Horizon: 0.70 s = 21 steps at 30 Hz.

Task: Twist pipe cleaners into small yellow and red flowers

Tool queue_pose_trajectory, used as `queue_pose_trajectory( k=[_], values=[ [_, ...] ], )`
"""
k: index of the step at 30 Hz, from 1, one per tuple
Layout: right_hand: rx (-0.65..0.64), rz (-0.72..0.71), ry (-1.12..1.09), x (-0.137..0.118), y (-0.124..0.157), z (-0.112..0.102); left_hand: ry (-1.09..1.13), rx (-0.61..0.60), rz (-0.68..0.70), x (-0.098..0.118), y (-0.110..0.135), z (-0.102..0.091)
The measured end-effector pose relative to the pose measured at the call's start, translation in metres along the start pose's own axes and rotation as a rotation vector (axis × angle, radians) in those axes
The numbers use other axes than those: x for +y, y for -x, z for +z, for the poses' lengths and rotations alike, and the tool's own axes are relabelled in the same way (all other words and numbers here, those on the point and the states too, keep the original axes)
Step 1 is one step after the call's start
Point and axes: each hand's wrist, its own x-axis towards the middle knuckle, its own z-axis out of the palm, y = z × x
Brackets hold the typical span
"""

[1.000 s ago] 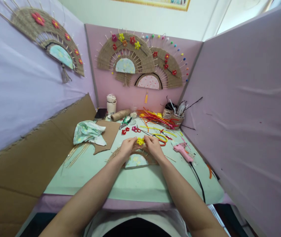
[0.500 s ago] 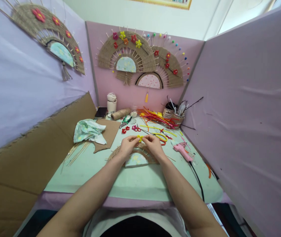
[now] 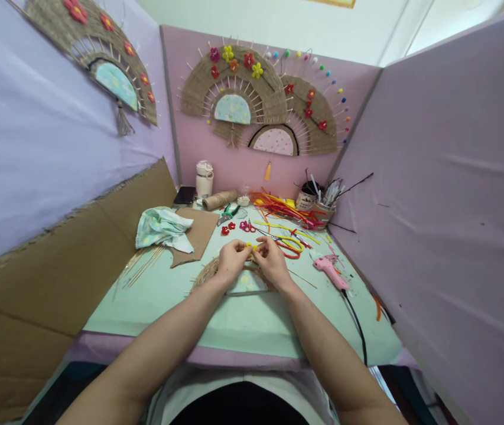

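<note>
A small yellow pipe-cleaner flower [image 3: 249, 245] is pinched between the fingertips of both hands. My left hand [image 3: 233, 260] grips it from one side and my right hand [image 3: 271, 260] from the other, their fingers closed and partly covering it. Beneath the hands lies a twine-woven fan [image 3: 205, 275] with a pale green patterned half-circle [image 3: 247, 282] at its centre; my wrists hide part of it. Just beyond are red flowers [image 3: 228, 228], a magenta flower [image 3: 244, 225] and scissors with yellow and red handles [image 3: 291, 247].
A pink glue gun [image 3: 331, 273] with a black cord lies at right. Pipe cleaners [image 3: 282, 208] are heaped at the back near pots of twigs [image 3: 322, 209]. Patterned cloth [image 3: 161, 229], cardboard [image 3: 198, 233] and thin sticks [image 3: 145, 265] lie at left. Finished fans [image 3: 194, 88] hang on the partition.
My fingers have shifted around the yellow flower, which is more covered now. The right fingers have changed their grip. The camera view has tilted slightly.
</note>
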Motion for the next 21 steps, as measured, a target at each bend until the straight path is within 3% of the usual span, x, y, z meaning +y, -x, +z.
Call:
queue_pose_trajectory(
  k=[4, 7, 11, 21],
  values=[
    [-0.024, 0.118, -0.132, 0.001, -0.003, -0.005, 0.17, -0.076, -0.124, 0.006, 0.001, 0.003],
    [-0.031, 0.22, -0.203, 0.003, -0.006, -0.009, 0.316, -0.05, -0.233, 0.008, 0.0, 0.004],
    [-0.041, 0.191, -0.161, 0.004, -0.008, -0.01, 0.387, -0.01, -0.331, 0.009, -0.001, 0.006],
    [-0.004, 0.198, -0.295, 0.008, -0.009, -0.012, 0.285, -0.306, -0.172, 0.012, 0.005, 0.004]
  ],
)
